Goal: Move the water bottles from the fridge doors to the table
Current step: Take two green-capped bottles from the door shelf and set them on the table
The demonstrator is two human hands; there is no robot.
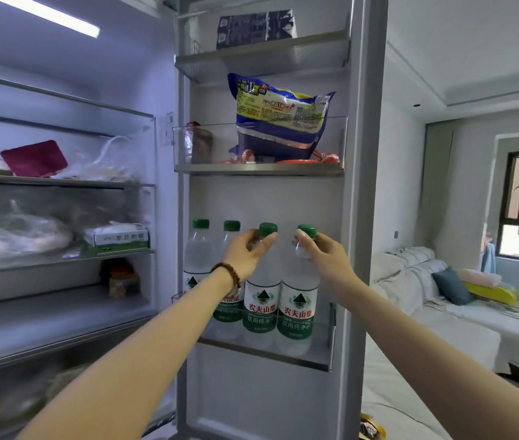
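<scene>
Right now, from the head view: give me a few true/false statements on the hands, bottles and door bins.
1. Four bottles stand in the lower door bin. True.
2. The left hand grips the leftmost bottle. False: it grips the third bottle from the left, by the neck.
3. The right hand grips the rightmost bottle by the neck. True.
4. The caps are blue. False: they are green.
5. A blue and yellow bag sits in the middle bin, above the bottles. True.
</scene>
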